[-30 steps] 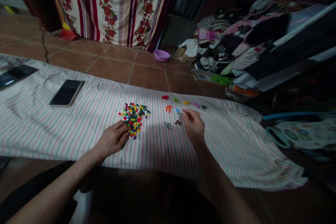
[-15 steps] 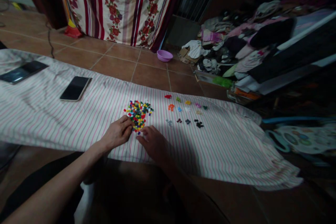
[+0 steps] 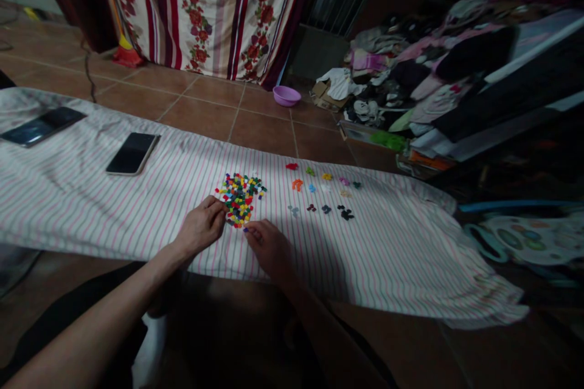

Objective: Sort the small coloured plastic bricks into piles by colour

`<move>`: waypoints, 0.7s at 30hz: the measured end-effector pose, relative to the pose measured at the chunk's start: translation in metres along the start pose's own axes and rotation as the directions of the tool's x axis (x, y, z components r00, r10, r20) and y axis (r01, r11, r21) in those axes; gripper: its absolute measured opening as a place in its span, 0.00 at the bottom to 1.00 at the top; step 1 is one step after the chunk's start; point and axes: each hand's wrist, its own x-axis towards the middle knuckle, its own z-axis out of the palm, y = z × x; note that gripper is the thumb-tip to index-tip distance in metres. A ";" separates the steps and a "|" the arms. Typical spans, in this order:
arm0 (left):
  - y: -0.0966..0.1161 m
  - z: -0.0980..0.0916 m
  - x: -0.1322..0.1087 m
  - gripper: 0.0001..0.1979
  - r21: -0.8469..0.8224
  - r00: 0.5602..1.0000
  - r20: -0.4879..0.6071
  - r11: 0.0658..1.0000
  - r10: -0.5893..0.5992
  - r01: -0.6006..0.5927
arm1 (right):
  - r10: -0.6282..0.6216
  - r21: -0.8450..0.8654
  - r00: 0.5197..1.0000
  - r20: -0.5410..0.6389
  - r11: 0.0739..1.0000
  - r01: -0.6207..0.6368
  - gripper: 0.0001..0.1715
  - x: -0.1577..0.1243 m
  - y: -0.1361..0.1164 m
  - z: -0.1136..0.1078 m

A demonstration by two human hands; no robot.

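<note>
The right hand (image 3: 270, 247) pinched 1 purple piece (image 3: 246, 230) just beside the mixed pile (image 3: 239, 202). The piece seemed light, stiff, best taken by opposite sides. For the left hand (image 3: 203, 223), I could not tell the grip.

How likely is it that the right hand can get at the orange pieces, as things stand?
Probably yes. The orange pieces lie in the open on the striped cloth, and nothing tall stands between them and the right hand. That hand seems to pinch a small purplish piece, though.
</note>
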 end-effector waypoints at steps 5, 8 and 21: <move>0.001 -0.001 0.001 0.14 0.022 0.999 0.028 0.999 -0.024 0.023 | 0.013 0.047 1.000 0.020 0.999 -0.014 0.09 0.002 0.003 -0.003; 0.001 -0.001 0.002 0.14 0.028 0.999 0.036 0.999 -0.040 0.039 | 0.040 0.025 0.999 0.027 0.999 -0.040 0.10 0.004 0.002 -0.003; -0.002 0.000 0.003 0.16 0.001 0.998 0.032 0.999 -0.051 0.051 | 0.040 -0.068 0.996 0.080 0.997 -0.034 0.10 0.005 -0.001 -0.006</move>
